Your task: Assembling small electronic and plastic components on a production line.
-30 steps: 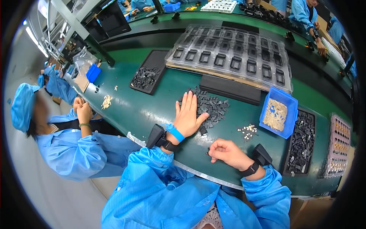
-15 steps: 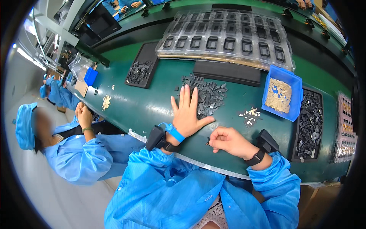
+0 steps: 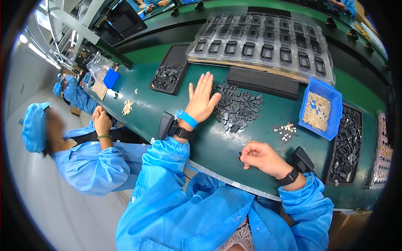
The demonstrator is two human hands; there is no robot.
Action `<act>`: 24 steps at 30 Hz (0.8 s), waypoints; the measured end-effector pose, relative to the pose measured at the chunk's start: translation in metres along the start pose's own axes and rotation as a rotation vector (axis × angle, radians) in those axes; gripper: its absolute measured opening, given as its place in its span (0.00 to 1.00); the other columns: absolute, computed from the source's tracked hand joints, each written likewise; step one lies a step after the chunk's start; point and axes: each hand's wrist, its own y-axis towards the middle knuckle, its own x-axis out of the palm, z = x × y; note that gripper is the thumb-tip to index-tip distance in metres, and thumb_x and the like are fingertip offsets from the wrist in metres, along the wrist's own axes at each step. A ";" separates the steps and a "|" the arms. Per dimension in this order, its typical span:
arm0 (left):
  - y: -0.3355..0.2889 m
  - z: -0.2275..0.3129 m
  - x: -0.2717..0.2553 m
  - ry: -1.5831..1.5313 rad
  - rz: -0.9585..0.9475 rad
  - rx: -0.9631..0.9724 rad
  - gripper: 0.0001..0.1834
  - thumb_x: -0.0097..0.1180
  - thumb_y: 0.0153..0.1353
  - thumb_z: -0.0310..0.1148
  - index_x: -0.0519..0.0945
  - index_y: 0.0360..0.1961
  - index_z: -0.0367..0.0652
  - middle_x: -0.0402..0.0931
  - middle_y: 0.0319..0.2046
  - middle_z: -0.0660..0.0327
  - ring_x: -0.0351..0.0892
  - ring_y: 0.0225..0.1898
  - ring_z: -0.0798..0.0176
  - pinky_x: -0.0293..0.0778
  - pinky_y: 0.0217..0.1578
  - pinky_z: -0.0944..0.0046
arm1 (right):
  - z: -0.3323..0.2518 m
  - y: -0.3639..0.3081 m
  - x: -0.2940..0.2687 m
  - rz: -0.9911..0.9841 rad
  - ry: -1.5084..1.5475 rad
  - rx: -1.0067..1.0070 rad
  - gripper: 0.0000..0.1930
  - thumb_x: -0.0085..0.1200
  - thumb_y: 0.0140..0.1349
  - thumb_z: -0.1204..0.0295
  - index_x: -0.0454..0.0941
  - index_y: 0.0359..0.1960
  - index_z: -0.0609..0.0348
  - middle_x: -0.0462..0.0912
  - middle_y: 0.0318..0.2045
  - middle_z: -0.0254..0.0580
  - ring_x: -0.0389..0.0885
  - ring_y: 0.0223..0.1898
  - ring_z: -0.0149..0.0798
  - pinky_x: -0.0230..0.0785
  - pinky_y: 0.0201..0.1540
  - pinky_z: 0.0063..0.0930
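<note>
Black parts pile: spread ahead of us.
Left hand: opened flat, gripping nothing, at the pile's left edge.
Right hand: nearer us, thumb and fingertips pinched.
Dark piece: held in that pinch.

A clear bag, seemingly plastic, beside a blue bin.

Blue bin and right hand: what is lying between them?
In the head view, scattered small pale pieces lie between the right hand and the blue bin.
</note>
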 end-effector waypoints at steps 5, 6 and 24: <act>0.004 0.004 0.007 0.083 -0.139 0.121 0.35 0.40 0.62 0.51 0.53 0.63 0.39 0.47 0.65 0.52 0.41 0.68 0.53 0.31 0.62 0.42 | 0.003 0.002 0.000 0.001 0.029 -0.020 0.04 0.53 0.58 0.74 0.73 0.29 0.61 0.76 0.25 0.32 0.76 0.25 0.24 0.68 0.29 0.16; 0.002 0.002 0.008 0.062 -0.148 0.126 0.36 0.41 0.61 0.51 0.55 0.62 0.37 0.49 0.64 0.51 0.42 0.67 0.52 0.33 0.62 0.41 | 0.003 0.002 0.001 -0.002 0.025 -0.030 0.04 0.53 0.58 0.74 0.73 0.29 0.61 0.76 0.25 0.32 0.76 0.25 0.24 0.68 0.29 0.16; -0.007 0.001 0.006 -0.018 0.113 0.155 0.30 0.48 0.57 0.40 0.61 0.58 0.37 0.55 0.60 0.47 0.51 0.63 0.46 0.46 0.59 0.43 | 0.003 0.004 0.007 0.025 0.061 -0.004 0.03 0.52 0.58 0.77 0.72 0.30 0.62 0.76 0.26 0.35 0.76 0.26 0.28 0.72 0.33 0.21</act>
